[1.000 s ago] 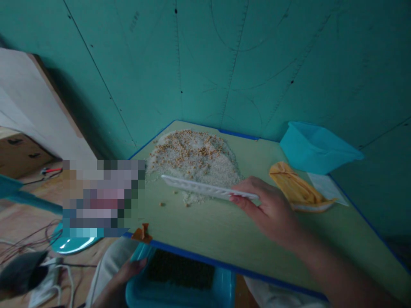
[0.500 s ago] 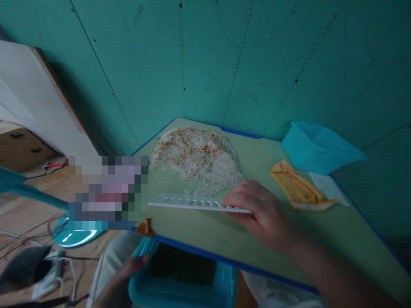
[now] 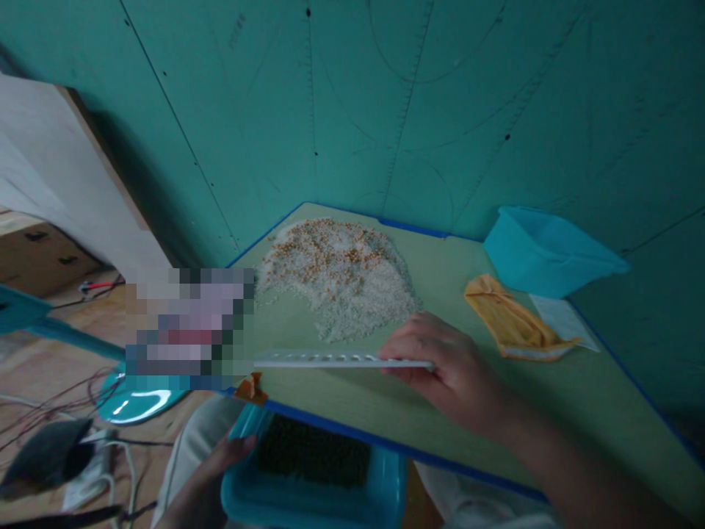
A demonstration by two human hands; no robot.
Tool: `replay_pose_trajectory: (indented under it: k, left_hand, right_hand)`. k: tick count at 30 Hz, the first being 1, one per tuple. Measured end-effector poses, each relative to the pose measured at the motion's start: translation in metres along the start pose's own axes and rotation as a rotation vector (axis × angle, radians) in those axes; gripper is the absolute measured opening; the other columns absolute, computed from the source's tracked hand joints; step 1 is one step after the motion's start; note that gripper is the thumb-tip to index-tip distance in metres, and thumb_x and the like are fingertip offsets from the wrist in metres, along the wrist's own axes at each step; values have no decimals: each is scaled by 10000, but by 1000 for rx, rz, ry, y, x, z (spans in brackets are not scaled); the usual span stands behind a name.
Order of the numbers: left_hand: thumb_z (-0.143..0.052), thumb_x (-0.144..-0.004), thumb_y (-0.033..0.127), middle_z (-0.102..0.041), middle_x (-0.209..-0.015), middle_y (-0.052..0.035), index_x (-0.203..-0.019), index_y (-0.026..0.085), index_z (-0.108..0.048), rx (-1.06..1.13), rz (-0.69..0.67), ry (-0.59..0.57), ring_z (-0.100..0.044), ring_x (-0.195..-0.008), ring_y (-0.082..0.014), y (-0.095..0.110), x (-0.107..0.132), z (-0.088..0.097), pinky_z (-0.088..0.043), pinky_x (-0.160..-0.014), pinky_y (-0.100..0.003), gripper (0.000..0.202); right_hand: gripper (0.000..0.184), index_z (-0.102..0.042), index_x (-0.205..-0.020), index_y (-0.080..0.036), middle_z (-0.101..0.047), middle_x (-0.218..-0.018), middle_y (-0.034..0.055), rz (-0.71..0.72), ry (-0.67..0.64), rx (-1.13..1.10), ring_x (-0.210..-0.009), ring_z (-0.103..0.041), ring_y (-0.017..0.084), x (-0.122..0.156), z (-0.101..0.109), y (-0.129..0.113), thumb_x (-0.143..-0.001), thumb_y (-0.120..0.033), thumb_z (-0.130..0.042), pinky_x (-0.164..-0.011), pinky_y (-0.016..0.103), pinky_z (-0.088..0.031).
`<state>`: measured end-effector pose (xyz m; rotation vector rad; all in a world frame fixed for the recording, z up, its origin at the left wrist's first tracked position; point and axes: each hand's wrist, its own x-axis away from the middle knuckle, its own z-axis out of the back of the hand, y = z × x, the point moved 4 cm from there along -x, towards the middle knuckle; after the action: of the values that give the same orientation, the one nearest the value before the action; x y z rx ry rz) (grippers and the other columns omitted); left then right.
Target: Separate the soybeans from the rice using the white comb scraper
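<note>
We pinch the white slotted scraper [image 3: 330, 360] in our right hand [image 3: 449, 367], now pulled clear of the grain pile [image 3: 341, 275] toward the blue table edge [image 3: 341, 433]. Our left hand [image 3: 217, 463] curls its fingers on the blue tray [image 3: 308, 508] below.

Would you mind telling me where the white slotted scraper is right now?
Head view: the scraper sits left of centre on the green table, its right end in the right hand, between the grain pile and the table's near edge.
</note>
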<state>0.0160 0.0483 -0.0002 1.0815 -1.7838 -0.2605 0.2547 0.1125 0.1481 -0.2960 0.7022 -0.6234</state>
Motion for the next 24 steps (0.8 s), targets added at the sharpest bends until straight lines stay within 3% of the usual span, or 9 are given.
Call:
replay_pose_trajectory:
  k: [7, 14, 24]
  left_hand:
    - [-663, -589, 316, -731, -828, 47, -797, 275, -728, 60, 1, 2, -585, -966, -271, 0, 3, -2, -471, -791, -305, 221]
    - [-688, -564, 206, -740, -796, -7, -883, 215, -711, 135, -34, 2, -591, -961, -293, 0, 4, -9, -425, -874, -356, 320]
    - [-684, -582, 188, -715, -940, -43, -894, 209, -706, 190, 28, 14, -539, -1043, -304, -2, 6, -11, -392, -905, -394, 314]
  right_hand:
    - [39, -565, -833, -195, -614, -774, -6, -85, 12, -119, -767, -536, 106, 1, 1, 3, -801, -208, -547, -706, 230, -400]
    - [131, -582, -764, -186, -580, -686, -22, -324, 16, -210, -658, -535, 95, 1, 5, 14, -803, -301, -533, -604, 190, -397]
    - [156, -605, -787, -194, -605, -757, 1, -323, -92, -233, -718, -545, 115, 4, 7, 10, -784, -339, -546, -652, 216, -398]
